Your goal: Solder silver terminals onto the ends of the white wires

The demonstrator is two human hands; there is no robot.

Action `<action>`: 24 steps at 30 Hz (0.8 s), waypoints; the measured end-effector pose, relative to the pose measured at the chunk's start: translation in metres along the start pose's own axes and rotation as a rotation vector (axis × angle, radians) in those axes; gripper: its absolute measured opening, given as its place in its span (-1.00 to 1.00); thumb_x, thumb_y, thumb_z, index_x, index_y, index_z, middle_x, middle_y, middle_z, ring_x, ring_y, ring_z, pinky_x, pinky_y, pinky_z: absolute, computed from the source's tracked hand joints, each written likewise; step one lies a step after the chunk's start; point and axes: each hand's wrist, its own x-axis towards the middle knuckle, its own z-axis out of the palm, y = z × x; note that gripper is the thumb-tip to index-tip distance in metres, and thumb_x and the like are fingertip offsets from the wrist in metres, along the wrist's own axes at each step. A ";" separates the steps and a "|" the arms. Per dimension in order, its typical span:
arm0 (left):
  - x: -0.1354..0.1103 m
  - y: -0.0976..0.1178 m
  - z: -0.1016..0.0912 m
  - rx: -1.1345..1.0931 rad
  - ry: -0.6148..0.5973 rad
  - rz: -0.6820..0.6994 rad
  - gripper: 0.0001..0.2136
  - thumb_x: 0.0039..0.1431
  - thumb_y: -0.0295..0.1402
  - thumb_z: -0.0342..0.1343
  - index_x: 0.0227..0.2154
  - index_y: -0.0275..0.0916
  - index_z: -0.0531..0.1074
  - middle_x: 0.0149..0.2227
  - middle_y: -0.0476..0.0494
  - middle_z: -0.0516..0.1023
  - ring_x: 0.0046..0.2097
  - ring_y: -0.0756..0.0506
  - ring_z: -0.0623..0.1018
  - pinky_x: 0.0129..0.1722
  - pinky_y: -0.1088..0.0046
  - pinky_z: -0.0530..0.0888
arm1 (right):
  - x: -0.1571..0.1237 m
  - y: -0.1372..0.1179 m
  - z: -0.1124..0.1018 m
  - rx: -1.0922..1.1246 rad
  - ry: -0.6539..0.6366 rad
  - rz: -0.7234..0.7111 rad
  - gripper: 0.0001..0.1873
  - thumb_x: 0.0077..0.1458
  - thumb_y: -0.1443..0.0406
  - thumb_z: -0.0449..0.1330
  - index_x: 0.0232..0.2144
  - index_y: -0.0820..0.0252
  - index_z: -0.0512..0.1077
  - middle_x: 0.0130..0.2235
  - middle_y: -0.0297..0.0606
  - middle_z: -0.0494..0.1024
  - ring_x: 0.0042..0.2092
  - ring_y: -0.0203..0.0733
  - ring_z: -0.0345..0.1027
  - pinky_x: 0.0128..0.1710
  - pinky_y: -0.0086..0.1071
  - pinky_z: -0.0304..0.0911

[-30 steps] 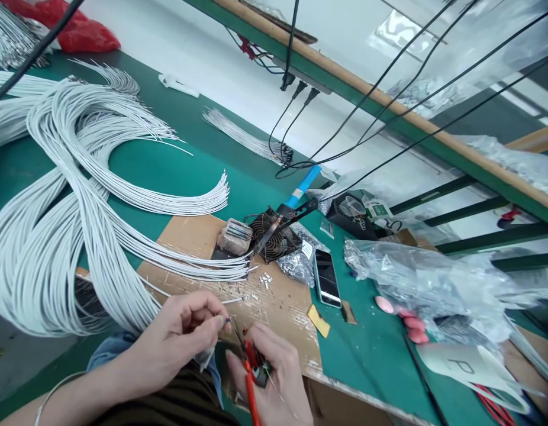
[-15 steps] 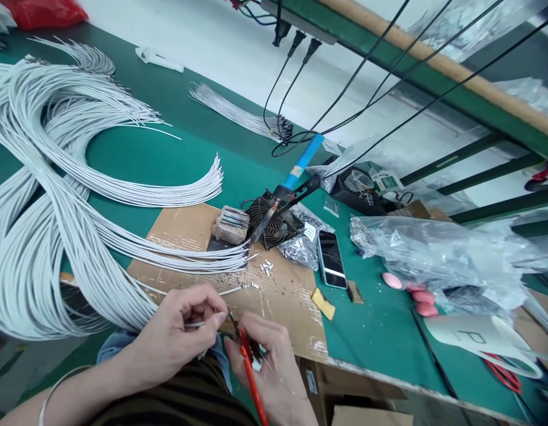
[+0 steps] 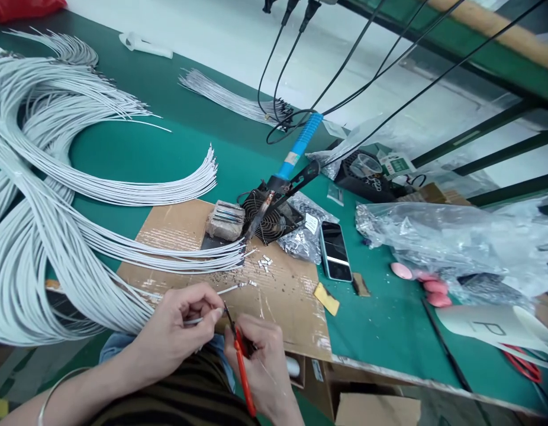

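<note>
My left hand [image 3: 179, 334] pinches a thin white cable [image 3: 193, 322] between thumb and fingers, above the front edge of the cardboard sheet [image 3: 296, 307]. Close beside it, my right hand [image 3: 267, 361] grips red-handled pliers [image 3: 243, 376], whose dark narrow jaws point up at the left fingertips. The cable's tip is hidden there, so I cannot tell whether the jaws touch it. On the cardboard lie another cable end with a small metal terminal [image 3: 247, 284] and several loose terminals [image 3: 265, 263]. A large bundle of white cables [image 3: 56, 195] curves in from the left.
A blue-handled soldering iron [image 3: 303, 142] leans over a black fan [image 3: 265, 219], beside a brownish block [image 3: 226, 220]. Further right are a phone [image 3: 336, 251], a yellow sponge piece [image 3: 326, 299] and clear plastic bags [image 3: 455, 236]. Black cords hang across the back.
The view has shifted slightly. My right hand and the pliers have turned a little, with the jaws still near the left fingertips. My left hand keeps its pinch on the cable.
</note>
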 end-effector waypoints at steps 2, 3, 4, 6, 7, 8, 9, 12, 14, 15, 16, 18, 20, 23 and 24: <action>0.002 -0.001 0.001 0.002 0.000 -0.015 -0.82 0.24 -0.28 0.08 -0.42 -0.24 0.41 -0.55 0.12 0.23 -0.49 0.02 0.17 -0.50 0.48 0.14 | -0.001 0.006 0.004 0.001 0.024 -0.012 -0.62 0.06 0.42 0.08 -0.60 0.08 -0.07 -0.59 -0.49 0.01 -0.56 -0.38 -0.09 -0.58 -0.44 -0.17; 0.002 -0.001 0.001 0.000 0.000 -0.028 -0.82 0.24 -0.27 0.08 -0.42 -0.25 0.41 -0.54 0.11 0.24 -0.48 0.01 0.18 -0.50 0.48 0.15 | -0.002 0.010 0.006 0.001 0.035 -0.021 -0.62 0.06 0.43 0.07 -0.60 0.09 -0.06 -0.59 -0.49 0.01 -0.56 -0.38 -0.09 -0.58 -0.44 -0.17; 0.003 -0.001 0.002 -0.003 0.001 -0.042 -0.81 0.24 -0.25 0.08 -0.42 -0.26 0.41 -0.54 0.11 0.25 -0.48 0.01 0.19 -0.49 0.47 0.15 | -0.002 0.014 0.007 0.000 0.045 -0.030 -0.62 0.07 0.43 0.07 -0.60 0.09 -0.06 -0.60 -0.49 0.01 -0.56 -0.39 -0.09 -0.58 -0.45 -0.16; 0.003 0.000 0.001 -0.010 0.004 -0.062 -0.79 0.23 -0.23 0.09 -0.41 -0.27 0.42 -0.55 0.12 0.24 -0.49 0.02 0.18 -0.50 0.47 0.14 | -0.003 0.021 0.007 -0.004 0.068 -0.044 -0.61 0.12 0.43 0.07 -0.60 0.09 -0.05 -0.60 -0.50 0.01 -0.57 -0.39 -0.09 -0.59 -0.45 -0.15; 0.004 0.001 0.001 -0.018 0.002 -0.071 -0.79 0.23 -0.22 0.10 -0.41 -0.27 0.43 -0.56 0.13 0.23 -0.50 0.02 0.17 -0.51 0.46 0.12 | -0.003 0.024 0.005 -0.008 0.079 -0.047 -0.60 0.15 0.42 0.07 -0.59 0.09 -0.05 -0.59 -0.50 0.01 -0.57 -0.39 -0.10 -0.59 -0.45 -0.15; 0.003 0.001 0.001 -0.031 0.000 -0.078 -0.78 0.24 -0.21 0.10 -0.40 -0.27 0.43 -0.57 0.13 0.22 -0.50 0.02 0.16 -0.51 0.46 0.11 | -0.002 0.026 0.004 -0.013 0.087 -0.047 -0.58 0.19 0.42 0.07 -0.59 0.09 -0.06 -0.59 -0.51 0.00 -0.57 -0.39 -0.11 -0.59 -0.45 -0.15; 0.003 0.001 0.000 -0.049 -0.004 -0.085 -0.76 0.25 -0.19 0.11 -0.39 -0.27 0.43 -0.57 0.14 0.21 -0.51 0.02 0.15 -0.52 0.46 0.11 | -0.002 0.027 0.002 -0.019 0.092 -0.045 -0.56 0.22 0.41 0.08 -0.58 0.09 -0.07 -0.59 -0.51 0.00 -0.56 -0.39 -0.12 -0.59 -0.45 -0.15; 0.003 0.000 -0.002 -0.109 -0.013 -0.111 -0.72 0.28 -0.13 0.12 -0.37 -0.28 0.44 -0.54 0.11 0.24 -0.50 0.02 0.17 -0.52 0.47 0.11 | 0.000 0.025 -0.004 -0.035 0.077 -0.042 -0.53 0.25 0.36 0.14 -0.57 0.08 -0.06 -0.57 -0.51 0.03 -0.56 -0.40 -0.07 -0.59 -0.47 -0.12; 0.002 -0.001 -0.004 -0.134 -0.020 -0.121 -0.69 0.29 -0.09 0.14 -0.36 -0.28 0.45 -0.53 0.10 0.25 -0.49 0.02 0.18 -0.51 0.47 0.11 | 0.001 0.022 -0.006 -0.045 0.061 -0.051 -0.54 0.23 0.36 0.16 -0.57 0.09 -0.03 -0.57 -0.50 0.07 -0.55 -0.40 -0.02 -0.59 -0.48 -0.09; 0.002 -0.002 -0.005 -0.143 -0.024 -0.126 -0.68 0.29 -0.08 0.15 -0.36 -0.28 0.45 -0.53 0.10 0.25 -0.49 0.02 0.18 -0.52 0.47 0.11 | 0.002 0.021 -0.006 -0.050 0.057 -0.060 -0.55 0.22 0.37 0.16 -0.57 0.09 -0.03 -0.57 -0.50 0.08 -0.55 -0.40 -0.01 -0.58 -0.48 -0.08; 0.002 -0.003 -0.005 -0.154 -0.028 -0.129 -0.66 0.29 -0.06 0.16 -0.36 -0.27 0.45 -0.53 0.10 0.25 -0.50 0.02 0.18 -0.52 0.47 0.10 | 0.003 0.020 -0.006 -0.054 0.058 -0.069 -0.55 0.20 0.38 0.15 -0.58 0.09 -0.03 -0.57 -0.50 0.08 -0.56 -0.40 0.00 -0.58 -0.48 -0.08; 0.002 -0.004 -0.007 -0.174 -0.038 -0.135 -0.64 0.29 -0.03 0.17 -0.37 -0.27 0.46 -0.54 0.11 0.24 -0.51 0.03 0.17 -0.53 0.48 0.09 | 0.004 0.020 -0.005 -0.060 0.061 -0.089 -0.55 0.16 0.41 0.15 -0.58 0.10 -0.04 -0.58 -0.50 0.07 -0.56 -0.41 -0.01 -0.58 -0.48 -0.10; 0.001 -0.004 -0.008 -0.183 -0.045 -0.147 -0.61 0.29 0.01 0.18 -0.37 -0.26 0.46 -0.54 0.10 0.24 -0.51 0.03 0.17 -0.53 0.48 0.09 | 0.005 0.022 -0.003 -0.065 0.060 -0.109 -0.56 0.12 0.44 0.15 -0.58 0.10 -0.05 -0.58 -0.51 0.06 -0.57 -0.41 -0.02 -0.58 -0.47 -0.12; 0.001 -0.004 -0.009 -0.181 -0.052 -0.166 -0.58 0.27 0.05 0.19 -0.37 -0.28 0.47 -0.54 0.09 0.25 -0.50 0.03 0.18 -0.53 0.48 0.09 | 0.005 0.024 -0.002 -0.073 0.054 -0.133 -0.57 0.07 0.46 0.15 -0.58 0.09 -0.05 -0.57 -0.50 0.06 -0.56 -0.41 -0.01 -0.58 -0.46 -0.13; 0.001 -0.004 -0.010 -0.181 -0.056 -0.171 -0.57 0.27 0.06 0.19 -0.37 -0.28 0.48 -0.53 0.09 0.26 -0.50 0.03 0.18 -0.52 0.47 0.09 | 0.005 0.024 -0.002 -0.076 0.052 -0.139 -0.57 0.06 0.46 0.15 -0.57 0.09 -0.05 -0.57 -0.50 0.06 -0.56 -0.41 -0.01 -0.57 -0.46 -0.13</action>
